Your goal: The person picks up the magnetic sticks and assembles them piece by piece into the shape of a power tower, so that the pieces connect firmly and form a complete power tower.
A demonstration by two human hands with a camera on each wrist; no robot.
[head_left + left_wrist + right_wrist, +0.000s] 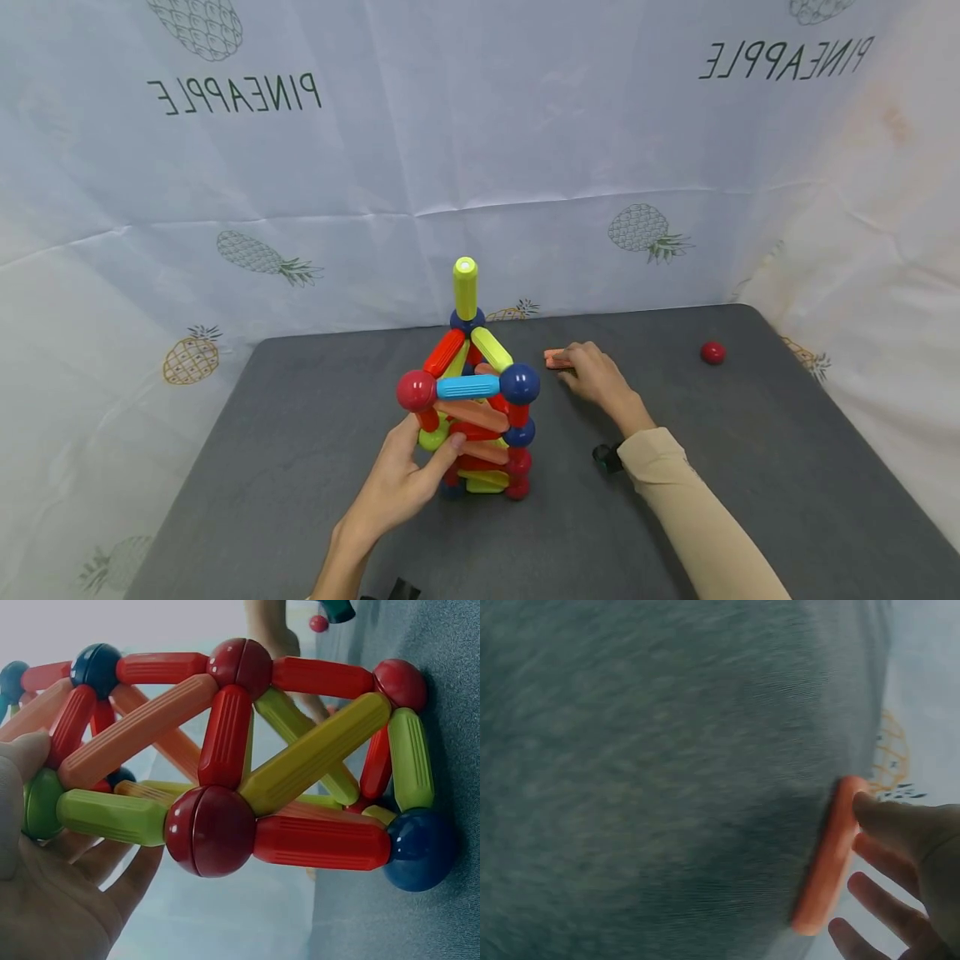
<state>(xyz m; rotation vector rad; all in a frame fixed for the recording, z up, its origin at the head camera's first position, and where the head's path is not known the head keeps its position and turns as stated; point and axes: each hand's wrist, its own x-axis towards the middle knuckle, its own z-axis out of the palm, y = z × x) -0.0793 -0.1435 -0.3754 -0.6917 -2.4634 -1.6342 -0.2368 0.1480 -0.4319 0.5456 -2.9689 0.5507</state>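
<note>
A tower of magnetic rods and balls (467, 388) stands on the dark table, with a yellow-green rod (466, 287) upright at its top. My left hand (401, 479) grips the tower's left side, its thumb and fingers around a green ball (43, 802). To the right of the tower, my right hand (597, 382) is at short orange rods (557, 359) on the table. In the right wrist view, its thumb overlaps the upper end of an orange rod (826, 862), and the other fingertips lie along the rod's side. Whether they pinch it is unclear.
A loose red ball (712, 352) lies at the table's far right. Behind the dark table (315, 467) hangs a white cloth (450, 150) printed with pineapples. A black strap (607, 457) sits at the right wrist.
</note>
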